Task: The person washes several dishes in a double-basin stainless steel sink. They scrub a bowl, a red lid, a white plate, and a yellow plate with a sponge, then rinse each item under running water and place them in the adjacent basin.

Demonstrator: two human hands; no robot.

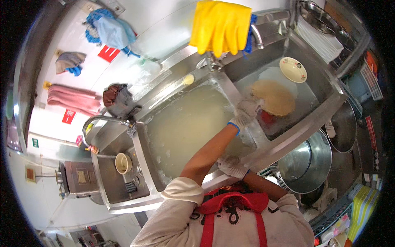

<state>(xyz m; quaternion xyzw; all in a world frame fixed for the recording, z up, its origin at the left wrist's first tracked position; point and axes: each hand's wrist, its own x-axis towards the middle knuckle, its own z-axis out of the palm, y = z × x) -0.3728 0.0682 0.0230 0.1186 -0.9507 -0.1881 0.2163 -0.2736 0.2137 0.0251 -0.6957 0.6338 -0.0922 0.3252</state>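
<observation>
My left hand (248, 111), in a knitted work glove with a blue cuff edge, reaches across the divider into the right sink basin. Its fingers are closed on the near left edge of a tan oval dish (274, 97), which is blurred. A red object (268, 118) shows below that dish, too indistinct to name. Beyond it lies a cream oval bowl (293, 70) with a red and dark pattern. My right hand (233, 166), gloved too, is at the front rim of the middle basin. Its fingers point towards the cloudy water (188, 126); their grip is unclear.
Yellow rubber gloves (220, 27) hang over the faucet (213, 61) between the basins. In the left basin are a cream bowl (123, 163) and a dark scrubber (130, 186). A large metal pot (305, 163) stands right of the sink. White trays (321, 40) are stacked at the far right.
</observation>
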